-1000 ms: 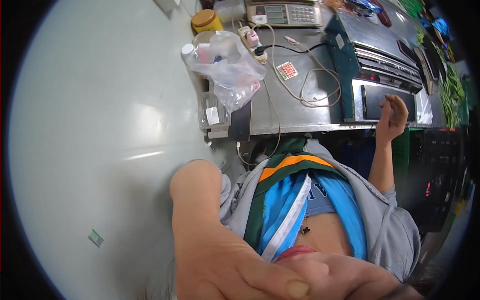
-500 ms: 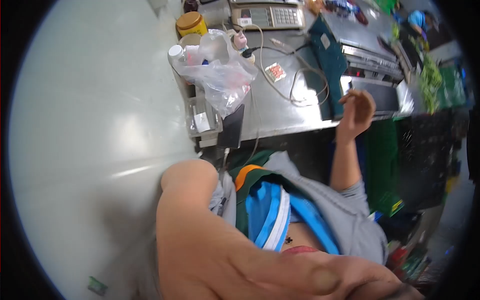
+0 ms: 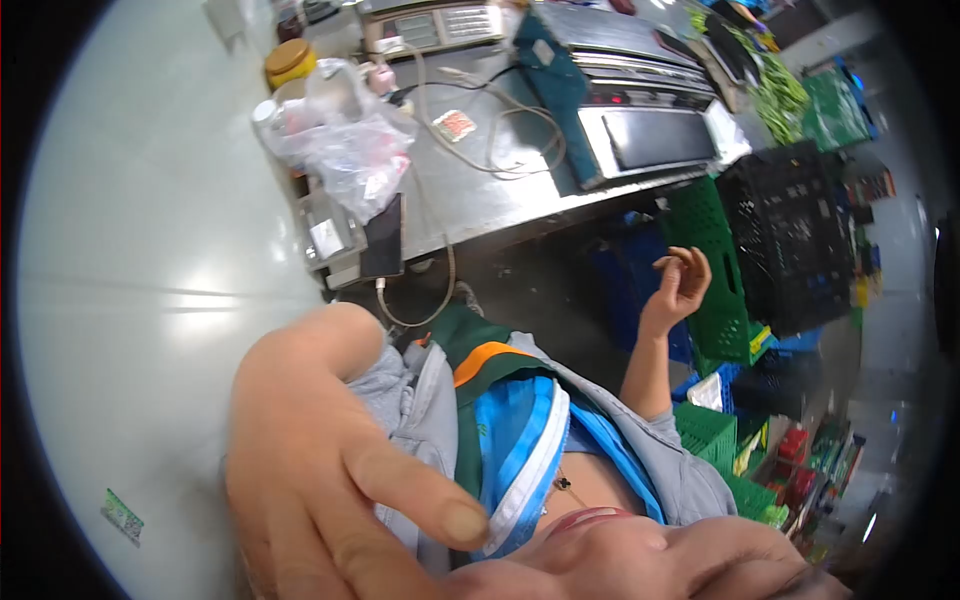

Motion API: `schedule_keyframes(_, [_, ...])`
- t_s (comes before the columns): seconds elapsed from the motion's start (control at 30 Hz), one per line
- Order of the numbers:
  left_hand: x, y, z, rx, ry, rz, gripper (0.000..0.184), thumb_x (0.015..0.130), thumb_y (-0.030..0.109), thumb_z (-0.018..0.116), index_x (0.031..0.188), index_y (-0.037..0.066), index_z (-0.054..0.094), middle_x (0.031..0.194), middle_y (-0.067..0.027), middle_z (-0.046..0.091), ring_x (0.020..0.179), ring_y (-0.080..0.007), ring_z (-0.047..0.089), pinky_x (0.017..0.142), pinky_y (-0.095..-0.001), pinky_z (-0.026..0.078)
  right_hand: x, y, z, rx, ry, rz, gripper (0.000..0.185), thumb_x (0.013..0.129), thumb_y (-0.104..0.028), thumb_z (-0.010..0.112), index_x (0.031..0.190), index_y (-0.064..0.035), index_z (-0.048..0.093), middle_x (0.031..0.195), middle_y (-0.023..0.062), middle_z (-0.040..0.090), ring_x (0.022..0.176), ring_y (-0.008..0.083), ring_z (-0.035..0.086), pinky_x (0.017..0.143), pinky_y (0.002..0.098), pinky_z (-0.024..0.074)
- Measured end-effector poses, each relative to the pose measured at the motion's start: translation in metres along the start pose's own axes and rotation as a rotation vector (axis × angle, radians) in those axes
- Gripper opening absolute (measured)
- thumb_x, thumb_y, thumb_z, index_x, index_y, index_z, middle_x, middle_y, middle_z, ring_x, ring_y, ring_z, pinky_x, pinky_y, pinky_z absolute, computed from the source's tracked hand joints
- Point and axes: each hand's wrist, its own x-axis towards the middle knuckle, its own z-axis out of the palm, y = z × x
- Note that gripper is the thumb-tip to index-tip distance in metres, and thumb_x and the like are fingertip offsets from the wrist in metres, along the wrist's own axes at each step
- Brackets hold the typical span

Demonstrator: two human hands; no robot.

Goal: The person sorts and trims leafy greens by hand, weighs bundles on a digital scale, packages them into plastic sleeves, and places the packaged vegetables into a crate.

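My left hand (image 3: 330, 500) looms large and close to the camera at the lower left, beside the lower part of my face. One finger or thumb stretches away from the others; the remaining fingertips run out of the frame. I see nothing held in it. My right hand (image 3: 685, 280) hangs in the air at the right, beside a green crate (image 3: 712, 270). Its fingers are loosely bent and apart, with nothing between them. Between my arms are my grey sleeves and the green apron (image 3: 475, 340) with an orange band.
On the metal table (image 3: 470, 205) are a plastic bag (image 3: 345, 140), a yellow jar (image 3: 290, 62), a phone (image 3: 383, 240) on a cable, a scale (image 3: 430, 28) and a machine with a black plate (image 3: 655, 138). A black crate (image 3: 790, 235) stands at the right.
The view has shifted, so the table and its things sit further left. My right hand has moved down from beside the machine to beside the green crate. My left hand's fingers show more clearly.
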Motion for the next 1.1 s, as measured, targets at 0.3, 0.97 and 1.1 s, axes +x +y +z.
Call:
schedule_keyframes(0.3, [0.019, -0.012, -0.004, -0.146, -0.267, 0.116, 0.034, 0.092, 0.022, 0.036, 0.12, 0.013, 0.051, 0.124, -0.0033, 0.051, 0.117, -0.0141, 0.046, 0.103, -0.0442, 0.019, -0.027, -0.013, -0.042, -0.021, 0.137, -0.016, 0.026, 0.084, 0.006, 0.048, 0.109, -0.0009, 0.048, 0.094, 0.01, 0.057, 0.07, 0.0105, 0.053, 0.064, 0.0216, 0.0443])
schedule_keyframes(0.97, [0.015, -0.025, -0.012, -0.22, -0.378, 0.045, 0.042, 0.087, 0.013, 0.046, 0.129, 0.012, 0.043, 0.125, -0.008, 0.051, 0.119, -0.0191, 0.045, 0.105, -0.0495, 0.006, -0.051, 0.009, -0.017, -0.026, 0.113, 0.12, 0.014, 0.08, 0.006, 0.053, 0.091, -0.0009, 0.056, 0.082, 0.0036, 0.056, 0.065, 0.0075, 0.052, 0.059, 0.0188, 0.042])
schedule_keyframes(1.1, [0.009, -0.03, -0.019, -0.34, -0.476, 0.057, 0.04, 0.089, 0.018, 0.044, 0.128, 0.013, 0.043, 0.126, -0.0095, 0.049, 0.12, -0.0227, 0.044, 0.105, -0.051, 0.006, -0.053, 0.016, -0.006, -0.029, 0.08, 0.127, 0.014, 0.078, 0.006, 0.052, 0.09, -0.0008, 0.057, 0.081, 0.0039, 0.056, 0.065, 0.0083, 0.053, 0.059, 0.0199, 0.0423])
